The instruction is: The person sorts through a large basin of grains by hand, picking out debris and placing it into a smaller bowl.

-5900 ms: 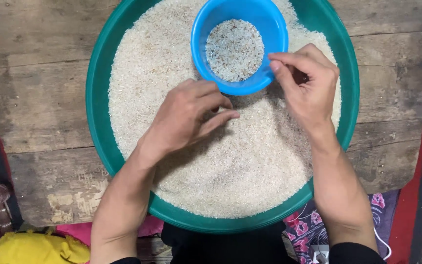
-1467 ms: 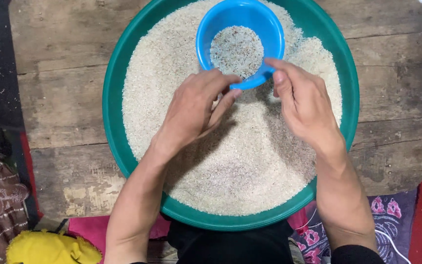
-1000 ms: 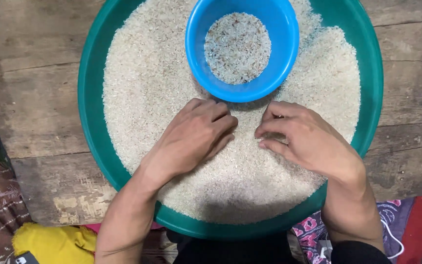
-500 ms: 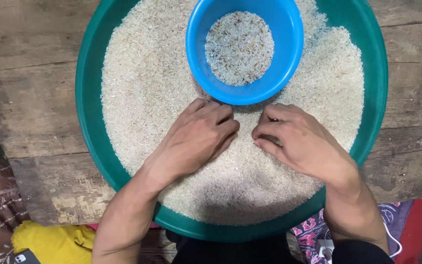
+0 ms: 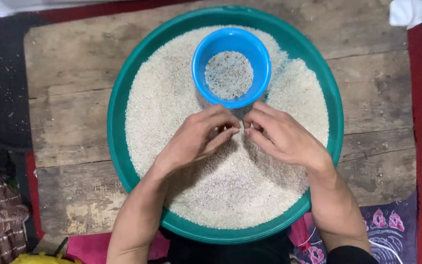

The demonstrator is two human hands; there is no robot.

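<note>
A wide teal basin [image 5: 116, 146] filled with white rice [image 5: 162, 98] rests on a worn wooden board. A small blue bowl [image 5: 262, 54] sits on the rice at the far side, holding a little speckled rice. My left hand [image 5: 199, 139] and my right hand [image 5: 282, 137] lie palm down on the rice just in front of the bowl. Their fingertips nearly meet and are curled into the grains. Whether any grains are pinched between the fingers is hidden.
The wooden board [image 5: 69, 112] lies on dark and red cloth. Patterned fabric [image 5: 391, 230] sits at the lower right, pink cloth [image 5: 86, 247] at the lower left, a white cloth [image 5: 411, 11] at the top right corner.
My right hand came down from the bowl's rim to the rice beside my left hand. The hands then drew closer together, and the view pulled back and shifted.
</note>
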